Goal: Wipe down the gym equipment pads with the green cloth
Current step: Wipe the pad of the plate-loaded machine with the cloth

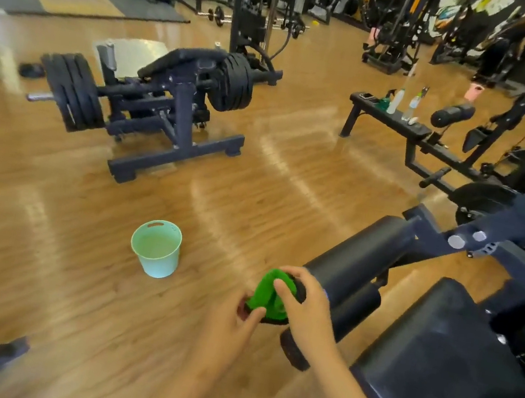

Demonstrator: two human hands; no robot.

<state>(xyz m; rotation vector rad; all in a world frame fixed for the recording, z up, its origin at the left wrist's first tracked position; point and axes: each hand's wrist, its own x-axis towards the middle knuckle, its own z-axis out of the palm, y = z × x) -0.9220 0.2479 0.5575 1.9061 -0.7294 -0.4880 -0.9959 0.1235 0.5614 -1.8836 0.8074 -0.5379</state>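
Nearest the camera, our two bare forearms reach forward over the wooden floor [68, 270]. Our left hand [230, 318] is loosely curled, thumb and fingers pinching the lower edge of the green cloth [268, 292]; the grip is partly closed, not a fist. Our right hand [304, 305] lies on top, fingers spread and bent over the cloth, pressing it against the rounded end of the upper roller pad [357, 267]. So both hands are closed on the cloth, which is bunched and wrapped over that pad's end cap. How far the cloth extends behind the right hand we cannot tell.

A second, lower roller pad [338, 319] runs just beneath the first, its end face sticking out below our right wrist. To the right of both sits the flat black seat pad [451, 369] of the same machine, with the dark steel frame [497, 238] rising behind it.

Left of the hands, apart from them, a pale green bucket [157, 250] stands upright on the floor; the inside looks light-coloured, and whether it holds liquid we cannot tell.

Farther out, a plate-loaded machine [167, 96] stands mid-floor at left. At right, a black bench [389, 116] carries several bottles [396, 101] and a phone-like object. Background racks are blurred.
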